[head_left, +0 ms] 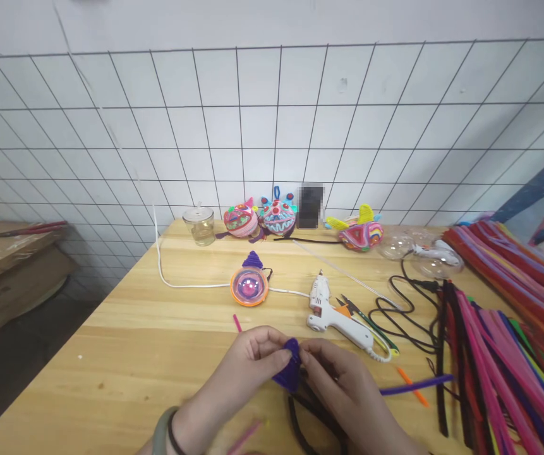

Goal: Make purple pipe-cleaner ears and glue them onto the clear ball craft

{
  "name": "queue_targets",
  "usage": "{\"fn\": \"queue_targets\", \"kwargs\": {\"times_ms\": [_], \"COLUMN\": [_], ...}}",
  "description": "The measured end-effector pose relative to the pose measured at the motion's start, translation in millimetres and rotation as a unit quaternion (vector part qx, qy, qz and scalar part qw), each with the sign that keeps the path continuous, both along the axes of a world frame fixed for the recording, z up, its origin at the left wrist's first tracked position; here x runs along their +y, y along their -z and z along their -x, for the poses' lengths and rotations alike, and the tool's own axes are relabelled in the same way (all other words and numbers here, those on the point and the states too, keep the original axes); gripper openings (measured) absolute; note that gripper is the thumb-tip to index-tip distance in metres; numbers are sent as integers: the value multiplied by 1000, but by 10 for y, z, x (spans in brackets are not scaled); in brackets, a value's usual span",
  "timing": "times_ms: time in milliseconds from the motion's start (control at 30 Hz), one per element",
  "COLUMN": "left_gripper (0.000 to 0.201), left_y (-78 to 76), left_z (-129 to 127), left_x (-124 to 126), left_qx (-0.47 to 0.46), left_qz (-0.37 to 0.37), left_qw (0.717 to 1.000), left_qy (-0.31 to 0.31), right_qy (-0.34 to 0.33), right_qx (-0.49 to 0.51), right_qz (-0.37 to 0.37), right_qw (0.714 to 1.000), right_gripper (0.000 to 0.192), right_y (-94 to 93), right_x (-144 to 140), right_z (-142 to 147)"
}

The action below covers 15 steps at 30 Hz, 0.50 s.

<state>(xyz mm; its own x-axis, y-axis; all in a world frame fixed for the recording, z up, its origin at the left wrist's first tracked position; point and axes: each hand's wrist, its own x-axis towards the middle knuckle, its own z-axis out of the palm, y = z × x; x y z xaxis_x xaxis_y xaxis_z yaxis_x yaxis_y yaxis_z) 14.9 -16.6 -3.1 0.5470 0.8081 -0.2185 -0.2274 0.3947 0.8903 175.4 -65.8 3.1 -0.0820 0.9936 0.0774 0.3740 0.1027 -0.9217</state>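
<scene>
My left hand (pixel 265 363) pinches a purple triangular piece of bent pipe cleaner (pixel 292 373) between thumb and fingers. At its right edge, my right hand (pixel 338 373) is closed with thumb and index fingertip on the purple pipe cleaner. A straight purple length (pixel 418 384) sticks out to the right from behind that hand. Black pipe cleaners (pixel 300 423) lie under my hands, partly hidden. Beyond them on the table is a round orange-rimmed piece (pixel 249 286) with a swirled pink and purple face and a purple triangle (pixel 253 260) at its top.
A white glue gun (pixel 338 316) lies right of centre, beside scissors (pixel 364 319) and a black cable (pixel 395 309). Bundles of coloured pipe cleaners (pixel 513 373) cover the right side. Several fuzzy animal figures (pixel 278 216) and a glass cup (pixel 199 226) stand along the back edge.
</scene>
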Motion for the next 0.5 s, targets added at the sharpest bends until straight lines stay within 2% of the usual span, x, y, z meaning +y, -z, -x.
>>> {"fn": "queue_targets", "kwargs": {"times_ms": [133, 500], "left_gripper": [35, 34], "left_y": [-16, -47], "left_z": [10, -2], "left_x": [-1, 0], "left_qx": [5, 35], "left_qz": [0, 7], "left_qw": [1000, 999], "left_qy": [11, -13], "right_qy": [2, -14], "right_qx": [-21, -67], "right_qz": [-7, -32], "right_qw": [1000, 997], "right_gripper": [26, 25], "right_y": [2, 6], "right_x": [-4, -11], "right_z": [-8, -14]}}
